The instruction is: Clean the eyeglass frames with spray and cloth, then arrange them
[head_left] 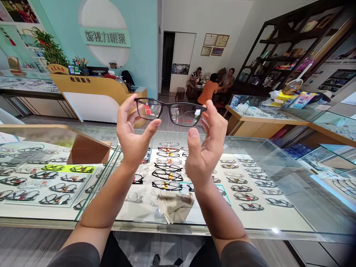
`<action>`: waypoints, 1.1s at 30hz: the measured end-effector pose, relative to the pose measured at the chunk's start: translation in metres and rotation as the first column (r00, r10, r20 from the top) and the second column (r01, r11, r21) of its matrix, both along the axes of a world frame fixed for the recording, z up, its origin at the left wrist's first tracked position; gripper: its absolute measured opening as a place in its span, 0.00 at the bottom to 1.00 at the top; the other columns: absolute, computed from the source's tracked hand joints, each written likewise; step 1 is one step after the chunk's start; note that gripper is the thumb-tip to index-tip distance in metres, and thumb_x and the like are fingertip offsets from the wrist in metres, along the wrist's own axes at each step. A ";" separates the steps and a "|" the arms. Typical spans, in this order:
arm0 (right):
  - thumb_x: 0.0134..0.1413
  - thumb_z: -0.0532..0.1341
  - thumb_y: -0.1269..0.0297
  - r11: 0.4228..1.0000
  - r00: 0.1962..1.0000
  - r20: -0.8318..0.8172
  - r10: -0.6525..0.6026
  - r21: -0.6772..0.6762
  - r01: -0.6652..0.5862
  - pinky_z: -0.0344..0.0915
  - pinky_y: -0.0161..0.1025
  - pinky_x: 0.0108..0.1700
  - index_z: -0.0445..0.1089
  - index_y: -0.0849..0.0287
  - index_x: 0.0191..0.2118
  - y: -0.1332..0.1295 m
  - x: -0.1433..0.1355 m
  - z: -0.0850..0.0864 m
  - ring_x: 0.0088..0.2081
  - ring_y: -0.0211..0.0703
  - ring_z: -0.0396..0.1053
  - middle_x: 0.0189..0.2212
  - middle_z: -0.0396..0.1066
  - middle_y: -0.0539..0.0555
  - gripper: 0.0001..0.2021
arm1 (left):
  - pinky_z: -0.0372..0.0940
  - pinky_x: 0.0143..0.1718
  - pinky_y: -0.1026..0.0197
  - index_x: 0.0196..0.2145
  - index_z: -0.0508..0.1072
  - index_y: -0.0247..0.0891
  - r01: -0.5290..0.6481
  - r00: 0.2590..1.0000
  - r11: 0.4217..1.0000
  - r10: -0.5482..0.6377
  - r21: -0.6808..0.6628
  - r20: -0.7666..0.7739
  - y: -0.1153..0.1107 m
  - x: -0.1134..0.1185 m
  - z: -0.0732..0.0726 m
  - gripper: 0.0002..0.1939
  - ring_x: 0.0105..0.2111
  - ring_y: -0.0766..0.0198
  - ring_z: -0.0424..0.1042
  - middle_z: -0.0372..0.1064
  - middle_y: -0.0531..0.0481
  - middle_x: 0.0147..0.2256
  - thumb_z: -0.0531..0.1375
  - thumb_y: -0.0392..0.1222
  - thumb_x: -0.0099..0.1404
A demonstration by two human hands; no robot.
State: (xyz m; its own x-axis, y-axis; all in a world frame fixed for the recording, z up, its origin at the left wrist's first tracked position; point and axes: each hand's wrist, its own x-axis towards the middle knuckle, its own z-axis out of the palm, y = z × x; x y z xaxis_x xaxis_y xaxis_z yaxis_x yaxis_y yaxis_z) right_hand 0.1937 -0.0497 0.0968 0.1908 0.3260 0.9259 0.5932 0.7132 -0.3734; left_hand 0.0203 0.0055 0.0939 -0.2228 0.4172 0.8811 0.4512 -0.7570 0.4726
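Left hand and right hand raised above the counter, each clamped on one side of black glasses.

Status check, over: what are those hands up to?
Left hand and right hand: both on black-framed glasses, held up. Beige cloth below, on glass counter. Nothing blocking the glasses.

Back left: wood-fronted counter, leafy plant at its far end. Lettered green sign across white oval panel. Four framed sheets on wall; seated person in orange below. Dark shelving, right.
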 end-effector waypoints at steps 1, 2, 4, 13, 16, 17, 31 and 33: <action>0.78 0.52 0.53 1.000 1.000 -0.002 -0.007 -0.003 0.007 0.71 0.74 0.69 0.53 0.37 0.83 0.001 0.000 0.000 0.72 0.65 0.68 0.72 0.67 0.61 0.32 | 0.78 0.66 0.36 0.76 0.62 0.58 -0.004 1.000 1.000 0.004 -0.004 -0.002 -0.001 0.001 0.000 0.49 0.65 0.41 0.79 0.69 0.39 0.68 0.72 0.75 0.66; 0.79 0.52 0.53 1.000 1.000 -0.007 -0.007 -0.005 0.007 0.71 0.73 0.69 0.53 0.38 0.83 0.002 0.000 -0.001 0.72 0.64 0.69 0.71 0.67 0.61 0.32 | 0.78 0.65 0.37 0.76 0.62 0.58 -0.008 1.000 1.000 0.008 -0.006 -0.003 -0.002 0.003 0.000 0.49 0.65 0.41 0.79 0.69 0.38 0.68 0.72 0.75 0.66; 0.78 0.52 0.53 1.000 1.000 -0.027 0.014 -0.002 -0.014 0.71 0.72 0.69 0.53 0.39 0.83 0.004 0.000 -0.001 0.72 0.65 0.69 0.71 0.67 0.62 0.32 | 0.78 0.64 0.38 0.76 0.62 0.57 -0.021 1.000 1.000 0.021 -0.004 0.002 -0.003 0.005 -0.001 0.49 0.66 0.40 0.78 0.69 0.38 0.69 0.72 0.75 0.66; 0.80 0.50 0.52 0.990 0.989 -0.070 0.129 -0.044 -0.133 0.77 0.66 0.63 0.55 0.37 0.82 0.018 0.007 -0.008 0.65 0.62 0.77 0.72 0.68 0.62 0.31 | 0.73 0.67 0.34 0.74 0.64 0.54 -0.124 0.991 0.990 0.119 0.073 0.068 -0.015 0.010 -0.009 0.50 0.72 0.37 0.68 0.66 0.37 0.70 0.76 0.72 0.64; 0.81 0.48 0.50 0.976 0.975 -0.077 0.210 -0.048 -0.214 0.79 0.63 0.60 0.53 0.40 0.83 0.025 0.008 -0.011 0.64 0.61 0.79 0.73 0.67 0.64 0.31 | 0.74 0.65 0.35 0.74 0.65 0.54 -0.202 0.979 0.975 0.199 0.091 0.045 -0.019 0.010 -0.009 0.49 0.72 0.39 0.69 0.68 0.37 0.69 0.76 0.70 0.65; 0.81 0.47 0.49 0.970 0.969 -0.081 0.234 -0.049 -0.238 0.80 0.62 0.60 0.53 0.41 0.83 0.027 0.008 -0.011 0.64 0.61 0.79 0.74 0.66 0.64 0.31 | 0.75 0.65 0.36 0.74 0.65 0.54 -0.216 0.976 0.971 0.213 0.102 0.041 -0.019 0.010 -0.009 0.48 0.71 0.39 0.69 0.68 0.37 0.69 0.76 0.70 0.65; 0.79 0.58 0.50 0.918 0.891 -0.222 0.396 0.063 -0.392 0.62 0.69 0.80 0.67 0.38 0.75 0.020 0.003 -0.010 0.76 0.61 0.68 0.74 0.66 0.56 0.25 | 0.69 0.70 0.36 0.73 0.65 0.52 -0.099 0.995 0.951 0.093 0.292 0.036 -0.004 0.006 -0.012 0.46 0.71 0.39 0.68 0.66 0.39 0.67 0.76 0.67 0.66; 0.80 0.57 0.50 0.929 0.907 -0.208 0.367 0.040 -0.367 0.62 0.70 0.79 0.66 0.37 0.76 0.020 0.003 -0.010 0.75 0.61 0.69 0.74 0.66 0.57 0.25 | 0.66 0.72 0.34 0.72 0.67 0.52 -0.086 0.996 0.941 0.078 0.327 0.037 -0.002 0.003 -0.012 0.46 0.72 0.39 0.66 0.66 0.40 0.67 0.77 0.67 0.64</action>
